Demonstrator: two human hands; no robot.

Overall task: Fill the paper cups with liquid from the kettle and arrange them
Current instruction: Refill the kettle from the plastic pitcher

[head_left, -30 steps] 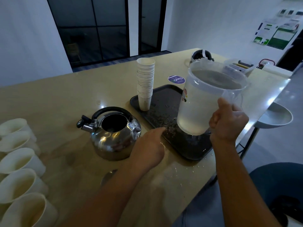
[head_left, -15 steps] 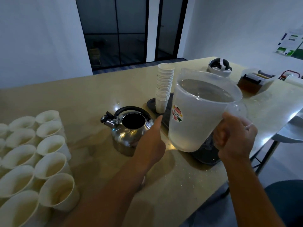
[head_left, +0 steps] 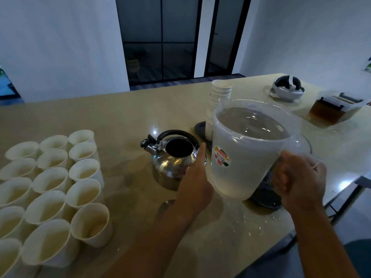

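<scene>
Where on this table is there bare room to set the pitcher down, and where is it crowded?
Bare tabletop lies between the paper cups and the kettle; more lies behind the kettle toward the far edge. Crowded: the left side with cups, and the tray holding the cup stack.

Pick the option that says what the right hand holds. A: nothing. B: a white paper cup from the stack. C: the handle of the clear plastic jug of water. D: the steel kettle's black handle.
C: the right hand curls round the handle of the clear plastic jug of water, held above the table beside the lidless steel kettle.
</scene>
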